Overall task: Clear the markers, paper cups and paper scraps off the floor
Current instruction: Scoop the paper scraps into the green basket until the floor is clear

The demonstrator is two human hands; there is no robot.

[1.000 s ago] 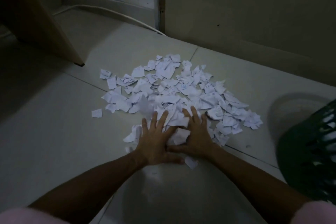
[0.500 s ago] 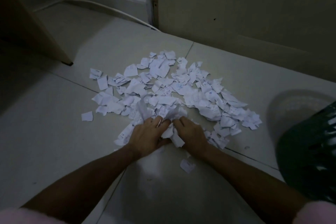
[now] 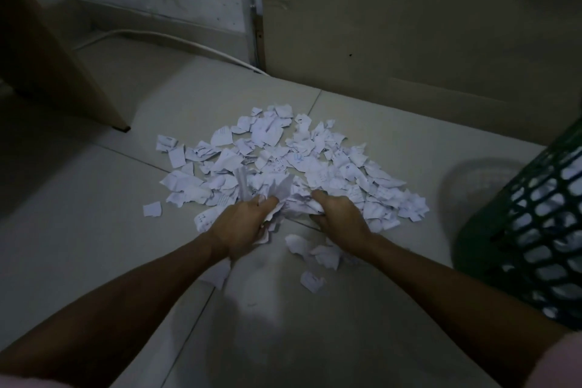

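— Compared with a second back, when flat on the pile: both curled now, left hand [image 3: 242, 224] and right hand [image 3: 338, 217] clutching a bunch of paper scraps [image 3: 283, 161] at the near edge.
— And the remainder?
— Spread on the floor [image 3: 78, 230]; a few dropped nearer. Green basket [image 3: 535, 224] at right.

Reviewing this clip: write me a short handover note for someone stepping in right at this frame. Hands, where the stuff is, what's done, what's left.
Left hand: grips a bunch of paper scraps at the near edge of the pile.
Right hand: grips scraps too, beside the left.
Paper scraps: most lie spread on the tiled floor; a few loose pieces sit nearer, between the forearms.
Green basket: on the right, white showing through its mesh, probably paper.
No markers or cups in view.
Done: a handful gathered.
Left: carry it to the basket, probably, then clear the rest.
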